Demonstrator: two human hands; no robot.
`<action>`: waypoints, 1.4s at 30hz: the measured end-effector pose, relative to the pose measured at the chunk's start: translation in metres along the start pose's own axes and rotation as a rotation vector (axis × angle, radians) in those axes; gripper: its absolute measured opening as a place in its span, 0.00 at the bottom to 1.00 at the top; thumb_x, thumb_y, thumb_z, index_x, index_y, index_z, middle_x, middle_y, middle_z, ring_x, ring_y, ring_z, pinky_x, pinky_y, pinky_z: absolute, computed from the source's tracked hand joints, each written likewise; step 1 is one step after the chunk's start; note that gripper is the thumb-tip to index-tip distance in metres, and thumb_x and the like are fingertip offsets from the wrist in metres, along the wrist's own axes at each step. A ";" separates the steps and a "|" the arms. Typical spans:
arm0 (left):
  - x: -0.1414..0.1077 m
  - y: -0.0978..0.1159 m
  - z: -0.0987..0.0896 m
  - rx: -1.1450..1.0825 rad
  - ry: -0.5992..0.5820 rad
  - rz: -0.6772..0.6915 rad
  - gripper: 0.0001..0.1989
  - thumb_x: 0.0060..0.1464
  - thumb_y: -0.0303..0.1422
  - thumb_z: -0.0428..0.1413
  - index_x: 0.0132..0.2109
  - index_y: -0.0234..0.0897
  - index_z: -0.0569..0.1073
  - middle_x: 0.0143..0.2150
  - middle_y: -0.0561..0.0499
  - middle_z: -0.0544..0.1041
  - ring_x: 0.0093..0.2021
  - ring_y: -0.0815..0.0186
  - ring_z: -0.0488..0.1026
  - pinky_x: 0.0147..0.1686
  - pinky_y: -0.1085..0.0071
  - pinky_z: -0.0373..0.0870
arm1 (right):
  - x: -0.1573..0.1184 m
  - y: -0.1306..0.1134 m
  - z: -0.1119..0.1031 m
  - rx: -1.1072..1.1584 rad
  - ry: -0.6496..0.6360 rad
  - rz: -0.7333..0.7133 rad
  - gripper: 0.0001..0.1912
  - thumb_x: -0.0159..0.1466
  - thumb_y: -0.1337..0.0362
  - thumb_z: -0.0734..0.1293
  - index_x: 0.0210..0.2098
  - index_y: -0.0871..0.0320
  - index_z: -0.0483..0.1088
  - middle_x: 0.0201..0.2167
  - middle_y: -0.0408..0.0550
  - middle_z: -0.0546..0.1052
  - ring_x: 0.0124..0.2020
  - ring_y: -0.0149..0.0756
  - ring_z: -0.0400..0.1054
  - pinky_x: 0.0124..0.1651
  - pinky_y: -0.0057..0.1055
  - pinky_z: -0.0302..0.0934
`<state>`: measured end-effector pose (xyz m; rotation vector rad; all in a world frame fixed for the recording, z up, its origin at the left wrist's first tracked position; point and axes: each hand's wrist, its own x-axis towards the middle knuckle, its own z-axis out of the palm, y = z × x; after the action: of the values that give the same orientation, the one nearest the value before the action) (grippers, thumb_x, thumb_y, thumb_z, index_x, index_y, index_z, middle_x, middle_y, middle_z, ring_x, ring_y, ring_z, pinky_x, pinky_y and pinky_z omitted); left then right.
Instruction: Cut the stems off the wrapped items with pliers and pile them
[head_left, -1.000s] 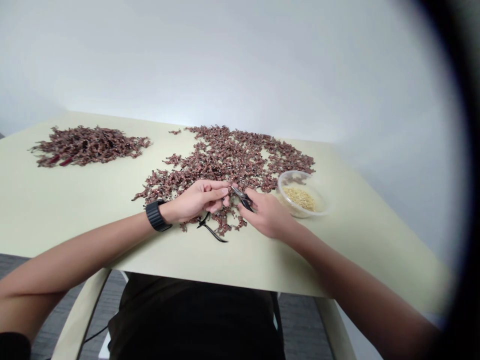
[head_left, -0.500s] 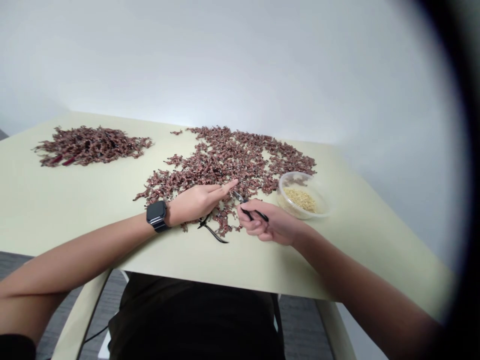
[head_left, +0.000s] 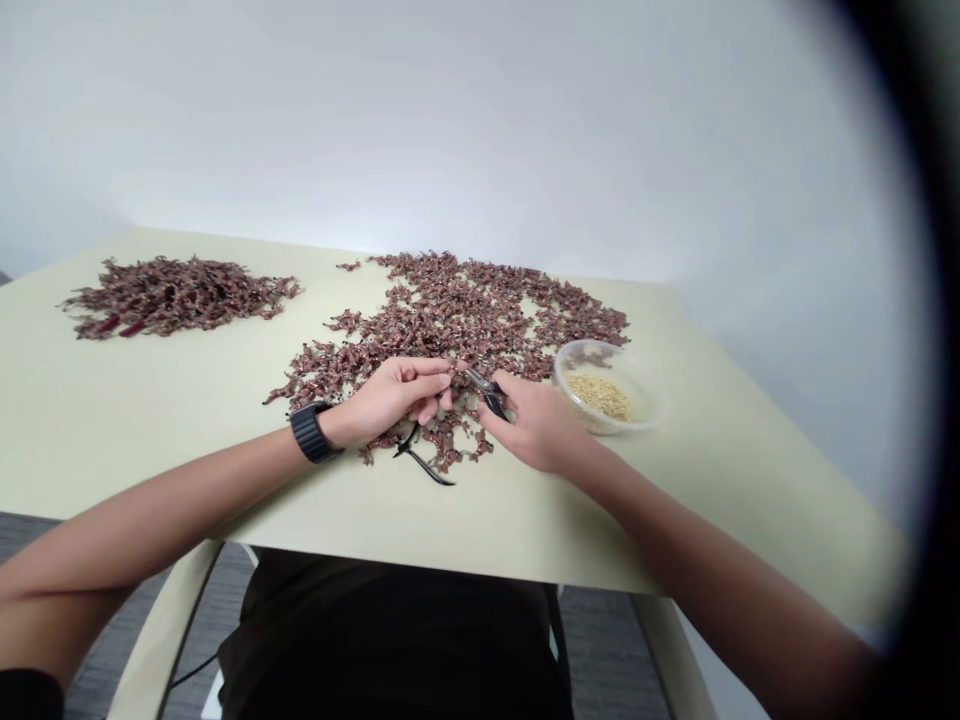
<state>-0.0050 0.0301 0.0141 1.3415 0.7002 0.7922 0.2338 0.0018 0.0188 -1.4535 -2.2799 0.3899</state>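
Observation:
My left hand (head_left: 394, 400), with a black watch (head_left: 310, 432) on its wrist, rests curled at the front of a wide spread of small reddish-brown pieces (head_left: 480, 310). Its fingertips meet close to the tips of small black-handled pliers (head_left: 487, 392), and whatever they pinch is hidden. My right hand (head_left: 536, 425) grips those pliers just to the right. A black curved tool or wire (head_left: 424, 465) lies on the table below my left fingers, touching neither hand.
A denser heap of the same reddish-brown pieces (head_left: 176, 297) lies at the far left. A clear plastic bowl (head_left: 643, 390) of pale yellow granules (head_left: 598, 396) stands right of my right hand. The cream table (head_left: 112, 430) ends just beyond the spread, before a white wall.
My left fingers have curled in from a pointing pose, and my right hand has risen up the table, bringing the pliers between both hands.

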 end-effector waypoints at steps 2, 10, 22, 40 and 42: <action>0.000 -0.001 0.000 -0.045 -0.019 -0.016 0.13 0.63 0.39 0.61 0.42 0.31 0.78 0.34 0.49 0.77 0.23 0.76 0.65 0.22 0.77 0.62 | 0.000 0.000 0.000 -0.002 -0.008 -0.019 0.14 0.68 0.55 0.63 0.31 0.54 0.56 0.25 0.42 0.69 0.25 0.34 0.60 0.30 0.32 0.44; -0.001 0.003 0.002 -0.065 -0.032 -0.045 0.12 0.62 0.38 0.61 0.43 0.31 0.78 0.32 0.50 0.77 0.22 0.76 0.65 0.21 0.78 0.61 | -0.002 0.000 -0.001 0.010 -0.049 -0.031 0.14 0.69 0.55 0.62 0.32 0.54 0.57 0.25 0.42 0.70 0.25 0.33 0.60 0.30 0.32 0.44; -0.002 0.007 0.001 0.059 -0.061 -0.018 0.14 0.63 0.40 0.59 0.43 0.33 0.79 0.33 0.50 0.76 0.22 0.76 0.65 0.20 0.79 0.59 | -0.003 0.000 -0.001 0.056 -0.077 -0.010 0.14 0.69 0.54 0.63 0.32 0.54 0.61 0.23 0.41 0.70 0.24 0.33 0.60 0.30 0.32 0.46; -0.004 0.007 -0.001 0.536 0.057 0.170 0.24 0.67 0.41 0.54 0.64 0.34 0.73 0.33 0.50 0.79 0.24 0.72 0.66 0.25 0.76 0.63 | -0.001 -0.005 -0.003 0.564 -0.256 0.157 0.17 0.69 0.53 0.62 0.29 0.54 0.57 0.24 0.39 0.60 0.24 0.30 0.51 0.26 0.30 0.44; -0.003 0.007 0.000 0.343 0.021 0.081 0.20 0.66 0.43 0.55 0.54 0.32 0.78 0.35 0.48 0.79 0.22 0.74 0.65 0.23 0.76 0.63 | -0.001 -0.005 -0.001 0.320 -0.084 0.071 0.15 0.68 0.54 0.63 0.30 0.54 0.58 0.24 0.40 0.65 0.25 0.31 0.55 0.29 0.31 0.46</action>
<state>-0.0075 0.0280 0.0209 1.6812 0.8285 0.7738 0.2304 -0.0015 0.0217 -1.3769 -2.1114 0.8100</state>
